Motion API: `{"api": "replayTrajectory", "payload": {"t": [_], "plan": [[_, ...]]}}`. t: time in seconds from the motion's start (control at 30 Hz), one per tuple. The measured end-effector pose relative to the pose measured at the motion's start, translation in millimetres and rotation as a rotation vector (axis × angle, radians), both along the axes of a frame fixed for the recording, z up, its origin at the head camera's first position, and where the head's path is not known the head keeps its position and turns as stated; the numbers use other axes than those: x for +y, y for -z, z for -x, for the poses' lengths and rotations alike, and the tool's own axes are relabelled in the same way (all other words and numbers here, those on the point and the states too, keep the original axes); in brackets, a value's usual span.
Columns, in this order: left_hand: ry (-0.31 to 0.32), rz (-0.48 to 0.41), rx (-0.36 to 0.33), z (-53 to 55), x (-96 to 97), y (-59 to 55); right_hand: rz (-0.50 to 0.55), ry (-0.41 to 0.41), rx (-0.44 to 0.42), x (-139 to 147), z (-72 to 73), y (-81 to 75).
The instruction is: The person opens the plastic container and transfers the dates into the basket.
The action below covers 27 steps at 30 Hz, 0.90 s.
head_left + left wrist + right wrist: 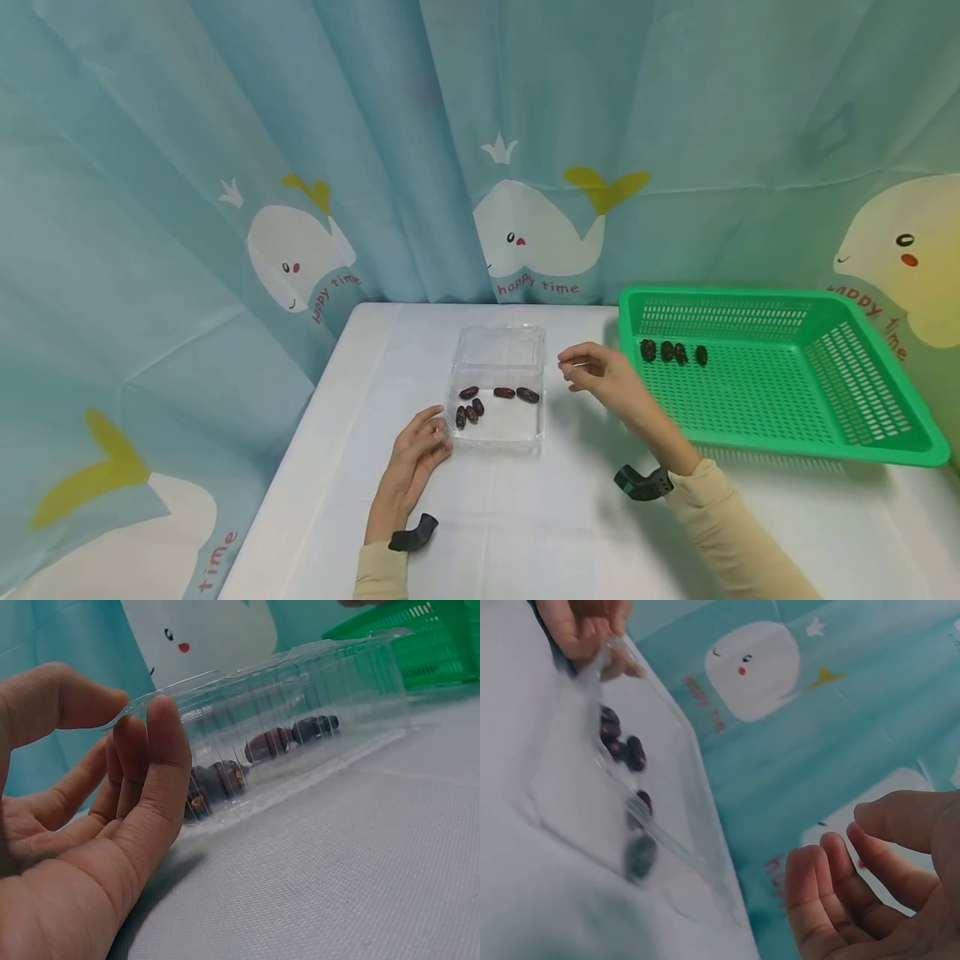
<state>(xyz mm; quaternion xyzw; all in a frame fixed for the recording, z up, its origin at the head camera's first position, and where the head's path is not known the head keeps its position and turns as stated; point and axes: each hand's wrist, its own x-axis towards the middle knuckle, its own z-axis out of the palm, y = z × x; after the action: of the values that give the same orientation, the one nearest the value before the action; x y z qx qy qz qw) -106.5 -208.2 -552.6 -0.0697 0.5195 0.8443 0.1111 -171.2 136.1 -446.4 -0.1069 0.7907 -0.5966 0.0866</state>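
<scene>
A clear plastic clamshell box (498, 429) stands on the table with its lid folded back. Several dark dates lie inside, including a group of three (471, 413) at the left and two at the upper right, one being a larger date (528, 395). My left hand (417, 450) pinches the box's left rim between thumb and fingers, as the left wrist view shows from close up. To the right of the box, my right hand (603, 379) hovers above the table. Its fingers (804, 889) are loosely bent, with nothing between them and the thumb.
A green slotted basket (750, 400) stands at the right, with several dates (681, 353) in a row near its left wall. White cloth (517, 525) covers the table. A blue curtain (390, 150) with whale prints hangs behind and to the left.
</scene>
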Motion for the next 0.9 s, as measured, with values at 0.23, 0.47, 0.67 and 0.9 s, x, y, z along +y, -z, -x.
{"api": "replayTrajectory", "payload": {"t": [0.23,0.47,0.67,0.9], "plan": [[0.008,-0.004,0.005,1.9,1.5,-2.0,0.072,-0.024,-0.050,-30,0.1,13.4],[-0.010,0.001,-0.007,2.0,0.4,0.4,0.073,-0.023,-0.061,-60,-4.3,20.6],[-0.012,0.022,0.001,1.2,-0.7,0.7,0.050,-0.047,-0.060,-78,-6.6,27.5],[-0.018,0.006,-0.011,1.5,0.1,-0.2,-0.048,-0.047,-0.069,-93,-8.0,30.6]]}}
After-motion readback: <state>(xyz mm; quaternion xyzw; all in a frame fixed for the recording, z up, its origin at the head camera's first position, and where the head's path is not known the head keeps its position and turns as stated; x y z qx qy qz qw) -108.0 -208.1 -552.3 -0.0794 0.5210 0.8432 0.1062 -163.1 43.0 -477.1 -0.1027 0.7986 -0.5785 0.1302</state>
